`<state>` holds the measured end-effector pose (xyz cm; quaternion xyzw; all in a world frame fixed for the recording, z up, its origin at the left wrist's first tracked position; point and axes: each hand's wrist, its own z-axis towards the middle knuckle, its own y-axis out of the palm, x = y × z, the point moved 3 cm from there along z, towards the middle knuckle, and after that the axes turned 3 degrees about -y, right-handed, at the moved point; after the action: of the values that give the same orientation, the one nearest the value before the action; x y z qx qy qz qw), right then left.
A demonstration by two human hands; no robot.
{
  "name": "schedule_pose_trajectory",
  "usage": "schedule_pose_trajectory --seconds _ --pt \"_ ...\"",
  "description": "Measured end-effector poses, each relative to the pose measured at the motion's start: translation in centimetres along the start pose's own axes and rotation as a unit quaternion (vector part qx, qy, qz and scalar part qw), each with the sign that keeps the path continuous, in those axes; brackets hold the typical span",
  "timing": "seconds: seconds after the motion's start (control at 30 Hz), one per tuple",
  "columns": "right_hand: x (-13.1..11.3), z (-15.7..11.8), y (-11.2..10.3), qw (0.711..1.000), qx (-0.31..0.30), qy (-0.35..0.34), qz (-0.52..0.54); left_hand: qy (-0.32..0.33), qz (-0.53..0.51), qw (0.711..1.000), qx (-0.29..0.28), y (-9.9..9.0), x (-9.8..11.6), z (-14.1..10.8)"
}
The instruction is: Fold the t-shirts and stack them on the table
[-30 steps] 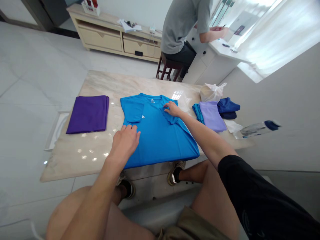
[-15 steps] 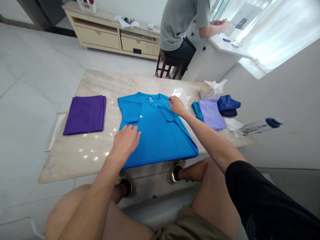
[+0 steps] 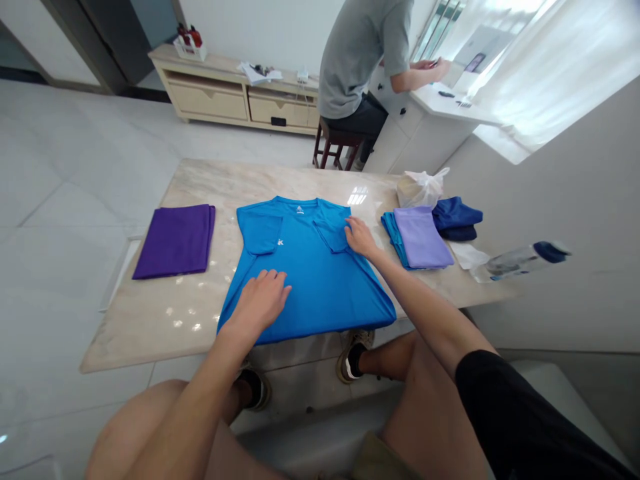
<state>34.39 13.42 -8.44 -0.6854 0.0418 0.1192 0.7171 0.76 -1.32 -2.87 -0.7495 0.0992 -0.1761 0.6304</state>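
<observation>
A blue T-shirt (image 3: 315, 287) lies front up on the marble table, both short sleeves turned inward over its chest and its lower end at the near table edge. My left hand (image 3: 263, 298) is over the lower left part of the shirt, palm down with fingers apart and nothing held. At the shirt's right shoulder, my right hand (image 3: 359, 236) rests by the folded sleeve, fingers spread. To the left lies a folded purple cloth (image 3: 175, 241).
Right on the marble table (image 3: 130, 333) are a folded lavender cloth (image 3: 424, 237), dark blue cloth (image 3: 456, 213), a white plastic bag (image 3: 423, 188) and a clear bottle (image 3: 517, 261). Beyond, a person (image 3: 355, 60) sits on a stool near a low cabinet (image 3: 207, 100).
My right hand has moved down from the shirt's collar side to the sleeve's outer edge. My left hand has shifted slightly right over the shirt. The camera view has tilted up slightly.
</observation>
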Motion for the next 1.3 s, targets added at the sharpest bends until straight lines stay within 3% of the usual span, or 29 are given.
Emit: schedule_pose_trajectory --seconds 0.2,0.33,0.43,0.57,0.63,0.73,0.87,0.93,1.03,1.17,1.3 --pt "1.4 4.3 2.2 0.995 -0.1 0.02 0.006 -0.011 -0.001 1.0 -0.021 -0.2 -0.2 1.0" --pt "2.6 5.7 2.5 0.995 -0.102 0.017 -0.01 -0.014 0.008 0.999 -0.031 -1.0 -0.5 1.3" --pt "3.4 5.6 0.8 0.999 -0.045 0.026 -0.009 -0.025 0.018 0.999 -0.042 -1.3 -1.3 1.4" --pt "2.4 0.4 -0.6 0.997 0.066 -0.023 -0.015 -0.046 0.032 0.998 -0.035 -1.6 -3.4 1.4" --pt "1.5 -3.6 0.4 0.997 0.041 -0.065 -0.009 -0.064 0.043 0.997 -0.026 -2.0 -4.7 1.3" --pt "1.2 -8.4 2.3 0.997 -0.032 -0.059 0.036 -0.107 0.063 0.992 -0.007 -2.9 -6.8 1.0" --pt "2.5 -11.0 1.5 0.996 0.037 -0.026 0.075 -0.142 0.055 0.988 0.023 -3.5 -8.7 0.0" --pt "3.1 -11.8 0.5 0.995 0.063 -0.041 0.058 -0.137 0.045 0.989 0.036 -2.9 -8.9 -0.5" --pt "3.4 -13.3 -0.1 0.998 0.032 -0.051 0.023 -0.111 0.021 0.993 0.038 -0.5 -8.1 -1.0" --pt "2.5 -14.3 1.0 0.999 -0.02 -0.039 0.006 -0.077 -0.029 0.996 0.045 3.3 -7.0 -1.0" --pt "1.2 -13.9 2.7 0.998 -0.019 -0.055 -0.007 -0.101 -0.054 0.992 0.048 5.6 -7.5 -0.5"
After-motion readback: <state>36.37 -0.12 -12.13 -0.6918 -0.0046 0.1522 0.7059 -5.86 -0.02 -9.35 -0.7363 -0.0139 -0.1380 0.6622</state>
